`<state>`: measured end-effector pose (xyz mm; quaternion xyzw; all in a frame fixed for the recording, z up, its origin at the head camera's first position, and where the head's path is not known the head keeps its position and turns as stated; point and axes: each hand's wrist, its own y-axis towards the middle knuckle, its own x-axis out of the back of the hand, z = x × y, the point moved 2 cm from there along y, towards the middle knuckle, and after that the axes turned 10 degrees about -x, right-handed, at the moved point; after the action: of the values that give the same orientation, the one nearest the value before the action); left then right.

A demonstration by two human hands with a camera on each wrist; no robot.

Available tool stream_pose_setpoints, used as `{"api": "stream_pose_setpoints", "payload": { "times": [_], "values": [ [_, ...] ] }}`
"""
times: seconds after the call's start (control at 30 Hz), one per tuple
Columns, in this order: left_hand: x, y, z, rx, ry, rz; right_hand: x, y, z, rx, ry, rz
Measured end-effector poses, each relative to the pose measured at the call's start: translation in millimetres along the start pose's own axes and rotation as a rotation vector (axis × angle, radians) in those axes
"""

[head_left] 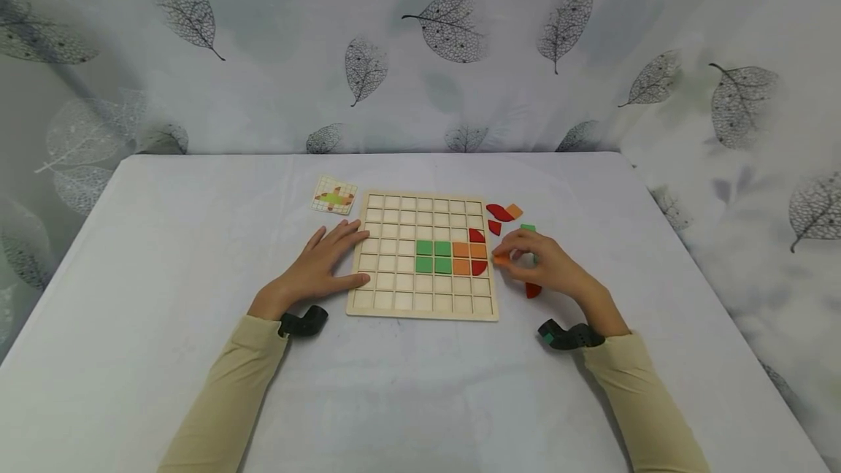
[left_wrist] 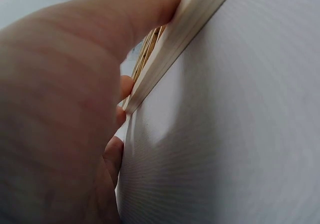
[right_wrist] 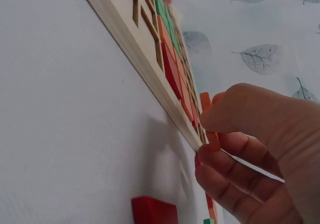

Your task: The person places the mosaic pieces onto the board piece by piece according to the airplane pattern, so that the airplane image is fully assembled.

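Observation:
A wooden grid board point(head_left: 420, 317) lies flat on the table. Set in its right part are several green squares point(head_left: 424, 264), orange squares point(head_left: 462, 267) and red rounded pieces point(head_left: 479, 268). My left hand point(head_left: 314, 266) rests along the board's left edge, its fairly straight fingers and thumb touching the frame, as the left wrist view also shows. Just off the right edge, my right hand point(head_left: 550, 263) pinches an orange block point(right_wrist: 213, 140) between thumb and fingers. Part of that block is hidden by the fingertips.
Behind the left hand lies a small pattern card point(head_left: 334, 195). Loose red pieces point(head_left: 501, 212), an orange piece point(head_left: 515, 211) and a green piece point(head_left: 528, 227) lie right of the board. Another red piece point(head_left: 533, 290) sits beneath the right hand.

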<state>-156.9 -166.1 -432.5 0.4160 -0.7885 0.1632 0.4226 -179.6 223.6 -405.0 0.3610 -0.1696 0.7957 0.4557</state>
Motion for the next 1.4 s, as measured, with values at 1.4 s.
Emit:
{"api": "stream_pose_setpoints", "payload": {
  "times": [1.4],
  "values": [
    [-1.4, -0.7, 5.3, -0.007, 0.000, -0.005, -40, 54.7, 33, 0.132, -0.006, 0.053]
  ]
}}
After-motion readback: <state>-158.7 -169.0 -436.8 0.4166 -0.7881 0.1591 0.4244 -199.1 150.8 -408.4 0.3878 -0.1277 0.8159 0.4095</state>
